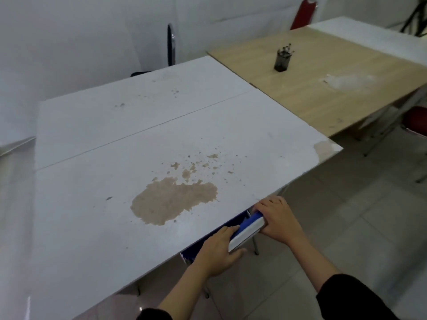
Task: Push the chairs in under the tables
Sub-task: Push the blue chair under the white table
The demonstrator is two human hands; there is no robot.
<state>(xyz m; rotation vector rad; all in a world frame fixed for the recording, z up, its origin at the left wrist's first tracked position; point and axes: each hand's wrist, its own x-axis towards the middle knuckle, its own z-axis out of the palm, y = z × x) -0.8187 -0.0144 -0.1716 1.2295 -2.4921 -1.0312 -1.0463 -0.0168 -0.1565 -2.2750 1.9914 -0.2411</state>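
1. Although several tables fill the room, the biggest thing before the person is the white table [115, 139], two panels side by side, its near panel worn through to a wide brown patch [173, 199].
2. Beyond its far corner stands a wood-grain table [323, 93] with a dark pen cup [282, 60] on it, and a further white top past that.
3. Under the white table's near edge sits the blue chair [245, 229]; only the top of its backrest and a strip of blue below show, so it looks almost fully in.
4. Other chairs are about: a dark one [170, 46] at the far side, a red backrest [302, 13] by the wall, and a red seat [416, 123] at the right edge, which seems not yet tucked under.
5. The left hand [219, 252] grips the near end of the backrest, fingers curled over its top; the right hand [277, 218] holds the far end the same way.
6. I judge the chair light and stiff on thin metal legs, likely to slide readily on the smooth tiled floor [346, 227]; the top rail, held at both ends, is the sound place to push and keeps it straight.
7. Its seat and most of its legs are hidden by the tabletop, so whether it already touches the table frame I cannot tell.
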